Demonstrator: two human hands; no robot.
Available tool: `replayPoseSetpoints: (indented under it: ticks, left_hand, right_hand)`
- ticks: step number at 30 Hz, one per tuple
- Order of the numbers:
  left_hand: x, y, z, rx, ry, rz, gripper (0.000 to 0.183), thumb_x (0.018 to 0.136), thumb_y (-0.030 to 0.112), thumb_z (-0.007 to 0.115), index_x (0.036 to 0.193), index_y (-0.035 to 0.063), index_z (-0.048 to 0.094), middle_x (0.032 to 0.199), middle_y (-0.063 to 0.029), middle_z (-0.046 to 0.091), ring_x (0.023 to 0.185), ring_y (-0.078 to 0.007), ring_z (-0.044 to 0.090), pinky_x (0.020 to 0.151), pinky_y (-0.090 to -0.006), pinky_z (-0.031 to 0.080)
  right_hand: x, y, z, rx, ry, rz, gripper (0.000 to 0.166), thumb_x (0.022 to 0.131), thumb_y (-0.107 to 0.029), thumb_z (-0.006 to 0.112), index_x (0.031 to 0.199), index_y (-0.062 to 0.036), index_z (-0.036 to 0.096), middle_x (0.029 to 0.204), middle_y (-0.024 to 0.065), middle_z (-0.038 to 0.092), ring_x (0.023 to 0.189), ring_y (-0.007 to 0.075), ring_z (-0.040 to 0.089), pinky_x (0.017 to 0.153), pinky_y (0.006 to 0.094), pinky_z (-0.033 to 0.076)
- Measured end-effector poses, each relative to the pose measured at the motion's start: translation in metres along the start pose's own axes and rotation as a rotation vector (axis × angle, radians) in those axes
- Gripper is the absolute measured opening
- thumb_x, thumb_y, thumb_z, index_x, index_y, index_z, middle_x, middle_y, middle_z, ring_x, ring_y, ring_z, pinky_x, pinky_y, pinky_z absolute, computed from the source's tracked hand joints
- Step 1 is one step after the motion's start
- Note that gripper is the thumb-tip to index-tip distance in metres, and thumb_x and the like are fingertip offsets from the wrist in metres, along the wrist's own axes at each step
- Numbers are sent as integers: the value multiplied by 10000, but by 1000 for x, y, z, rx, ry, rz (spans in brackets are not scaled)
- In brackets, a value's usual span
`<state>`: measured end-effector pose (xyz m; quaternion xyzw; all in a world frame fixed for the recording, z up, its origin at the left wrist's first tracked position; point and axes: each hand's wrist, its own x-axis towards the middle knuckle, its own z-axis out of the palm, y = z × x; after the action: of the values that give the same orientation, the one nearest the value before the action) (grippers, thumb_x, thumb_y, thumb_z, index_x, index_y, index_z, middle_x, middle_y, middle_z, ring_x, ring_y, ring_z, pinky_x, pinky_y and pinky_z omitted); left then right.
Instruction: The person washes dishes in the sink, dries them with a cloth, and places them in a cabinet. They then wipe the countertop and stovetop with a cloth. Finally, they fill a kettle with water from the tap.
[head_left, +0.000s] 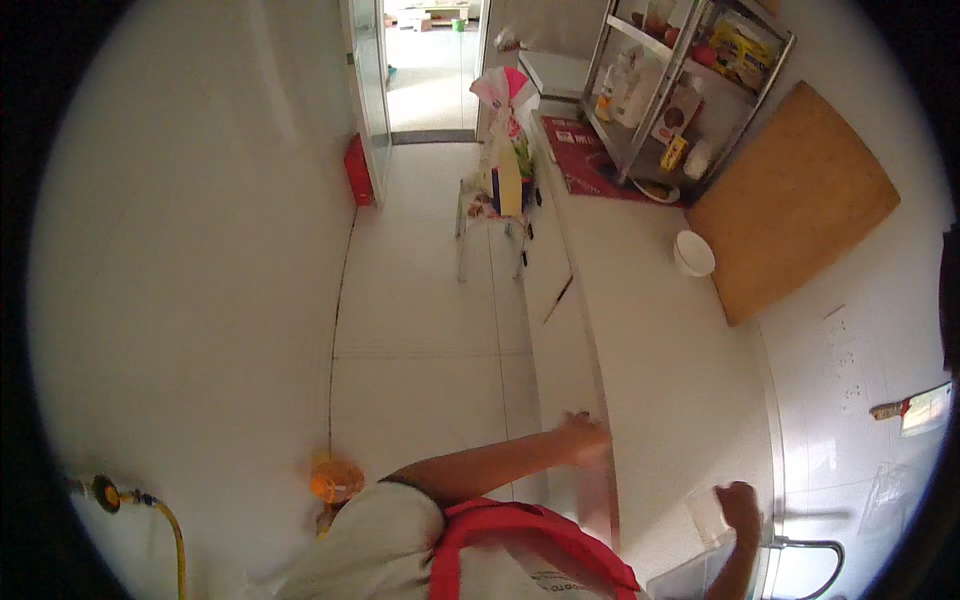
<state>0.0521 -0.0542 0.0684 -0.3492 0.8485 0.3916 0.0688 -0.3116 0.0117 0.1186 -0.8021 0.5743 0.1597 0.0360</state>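
Note:
My left hand (586, 442) is blurred at the front edge of the white countertop (675, 352); a small dark spot shows by its fingers, and its grip is unclear. Above the far side of the counter is my right hand (739, 501), its fingers curled with nothing visible in them. Near it lie a pale, see-through flat piece (706, 517) and the sink (686, 576), partly hidden by the right forearm. A white bowl (694, 253) stands further along the counter, touching a wooden board (802, 202) that leans on the wall.
A metal shelf rack (637, 146) with food packages stands on the counter over a red mat (574, 161). A cleaver (922, 409) is at the right wall, above the faucet (832, 555). Bags cover a stool (460, 247) on the floor. An orange container (337, 480) sits by the left wall.

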Motion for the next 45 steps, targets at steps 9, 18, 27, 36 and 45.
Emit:
replayPoseSetpoints:
  ticks: [9, 18, 27, 36, 45]
  left_hand:
    - [-80, -248, -30, -1073, 1091, -164, 604, 798, 145, 557, 1308, 94, 236, 1166, -97, 406, 1041, -224, 486, 836, -425, 416]
    - [-220, -415, -68, -545, 1645, -1339, 728, 703, 87, 645, 1290, 30, 218, 1356, -154, 93, 1225, -313, 190, 954, -436, 283]
    - [-262, -519, -217, -1106, 2440, -939, 276, 823, 284, 490, 918, 38, 571, 945, -76, 571, 1047, -175, 412, 936, -369, 270]
    - [-312, -741, -374, -1462, 2529, -886, 225, 797, 317, 502, 913, 125, 518, 917, 9, 499, 882, -124, 431, 805, -306, 312]
    - [-135, -968, -509, -1610, 1393, -915, 573, 734, 129, 590, 1216, 64, 287, 1097, -58, 438, 957, -187, 444, 867, -381, 292]
  right_hand:
    - [262, -194, -116, 1125, -105, 133, 335, 811, -293, 535, 642, -6, 497, 550, 22, 457, 515, 107, 393, 478, 294, 360]
    - [523, -380, -74, 1283, -298, -460, 280, 846, -307, 485, 723, -57, 511, 617, 7, 476, 581, 93, 460, 492, 246, 373]
    - [691, -522, -181, 1739, -985, -273, 176, 835, -256, 503, 738, -111, 479, 658, -10, 467, 583, 84, 451, 473, 229, 344]
    - [926, -644, -222, 2227, -687, 244, 92, 791, -164, 514, 744, -89, 493, 677, 25, 499, 591, 142, 491, 484, 281, 379]
    - [1138, -669, -291, 2484, -49, 643, 63, 765, -105, 483, 717, -105, 443, 626, 17, 451, 560, 127, 451, 454, 251, 354]
